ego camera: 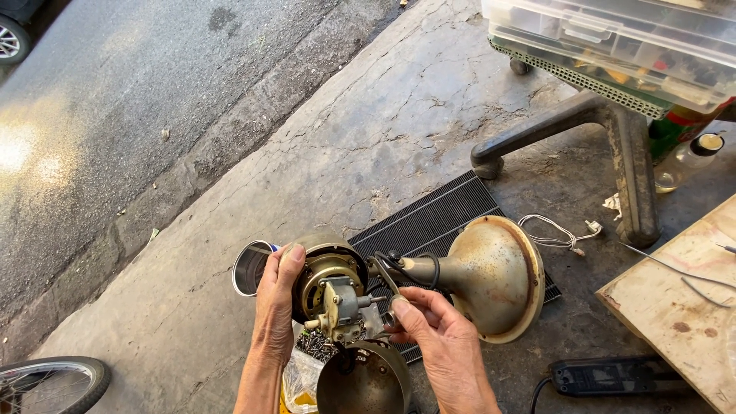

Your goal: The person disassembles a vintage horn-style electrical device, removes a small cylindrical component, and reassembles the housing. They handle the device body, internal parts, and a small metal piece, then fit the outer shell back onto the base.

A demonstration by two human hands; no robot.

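Observation:
My left hand (274, 307) grips the round motor housing (328, 277) of an old fan, held above the ground. A small gearbox (343, 305) sticks up from the motor toward me. My right hand (437, 337) pinches a thin metal tool or part (389, 290) beside the gearbox. The fan's neck joins a rusty cone-shaped metal base (494, 277) lying on its side to the right, with a black cable (418, 264) looped at the joint. Below the motor sits a dark metal cover bowl (364, 379).
A black ribbed mat (437, 222) lies on the cracked concrete under the base. A metal tin (251, 268) and a bag of screws (307, 360) sit near my left wrist. A chair leg (606, 130), wooden board (682, 299), power strip (606, 376), plastic boxes (613, 38) stand right.

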